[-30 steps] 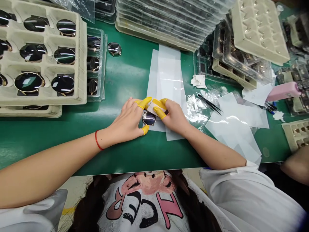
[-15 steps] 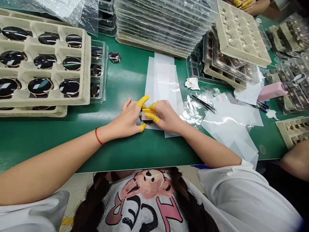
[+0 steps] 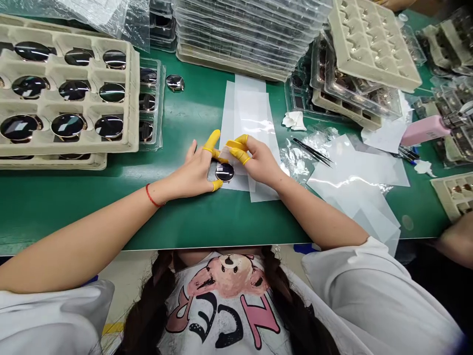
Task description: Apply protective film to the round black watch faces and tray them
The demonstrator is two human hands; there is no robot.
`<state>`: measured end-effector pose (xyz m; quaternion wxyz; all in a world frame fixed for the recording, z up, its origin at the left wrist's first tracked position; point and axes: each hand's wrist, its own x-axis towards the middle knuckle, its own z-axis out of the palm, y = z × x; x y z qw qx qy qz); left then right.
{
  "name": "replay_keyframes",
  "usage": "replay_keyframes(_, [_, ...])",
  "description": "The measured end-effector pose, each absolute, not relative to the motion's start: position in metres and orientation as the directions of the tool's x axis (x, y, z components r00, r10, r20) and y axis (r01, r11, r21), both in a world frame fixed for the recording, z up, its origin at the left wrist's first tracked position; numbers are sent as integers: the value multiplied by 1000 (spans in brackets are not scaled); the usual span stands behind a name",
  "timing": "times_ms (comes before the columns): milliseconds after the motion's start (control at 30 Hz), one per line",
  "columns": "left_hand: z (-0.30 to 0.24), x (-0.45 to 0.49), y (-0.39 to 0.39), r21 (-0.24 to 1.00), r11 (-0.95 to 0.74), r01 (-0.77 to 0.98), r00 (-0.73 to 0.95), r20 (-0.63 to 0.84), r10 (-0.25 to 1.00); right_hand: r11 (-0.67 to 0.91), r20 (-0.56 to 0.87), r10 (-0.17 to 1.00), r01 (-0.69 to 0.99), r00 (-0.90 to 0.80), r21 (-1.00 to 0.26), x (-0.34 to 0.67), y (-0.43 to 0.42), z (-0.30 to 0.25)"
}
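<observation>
The left hand [image 3: 190, 170] lies open and spread on the green bench mat [image 3: 192, 222], its yellow-cotted fingertips [image 3: 217, 185] at the edge of a round mirrored lens [image 3: 224, 172] in a thin gold rim. The lens sits at the near corner of translucent film sheets [image 3: 236, 113], just beside the right hand [image 3: 260, 160]. That hand is closed in a pinch on a small film piece [image 3: 224, 156]. The lens looks light but slick and easily scratched, best held by its rim, while the limp film wants taking by its edges
</observation>
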<state>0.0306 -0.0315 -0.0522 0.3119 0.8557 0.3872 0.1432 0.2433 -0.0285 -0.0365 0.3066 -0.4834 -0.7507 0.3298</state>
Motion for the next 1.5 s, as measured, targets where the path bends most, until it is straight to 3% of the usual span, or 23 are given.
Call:
replay_keyframes(67, [-54,30,-32,652,-514,558,661,26,750,381,171,897,518,-408,-766,247,-33,-30])
replay_keyframes(200, [-52,29,-32,657,-510,555,665,17,746,514,91,823,668,-561,-538,246,-37,-25])
replay_keyframes(333, [-49,30,-34,653,-502,568,655,11,755,475,45,865,790,-499,-387,237,-30,-34])
replay_keyframes(567, [-49,32,-35,662,-488,569,647,5,762,421,58,893,780,-447,-463,243,-18,-47])
replay_keyframes(700, [-47,33,-36,654,-494,573,643,14,766,512,208,855,712,-475,-480,248,-30,-42])
replay_keyframes(933, [-45,38,-40,559,-519,646,619,15,785,703,417,651,711,-634,-17,238,-59,-45])
replay_keyframes(1100, [-42,41,-44,567,-490,662,601,-11,799,776,548,466,618,-695,124,236,-70,-47])
replay_keyframes(1233, [-42,41,-48,551,-504,665,601,5,799,800,551,426,583,-718,141,237,-80,-43])
replay_keyframes(1333, [-45,41,-51,501,-551,668,620,35,784,804,522,462,587,-717,94,237,-89,-43])
replay_keyframes(1400, [-45,41,-53,461,-582,670,639,41,768,798,490,510,602,-707,38,239,-93,-43])
replay_keyframes(1500, [-46,40,-53,444,-599,667,649,48,759,755,430,632,638,-644,-153,246,-89,-42])
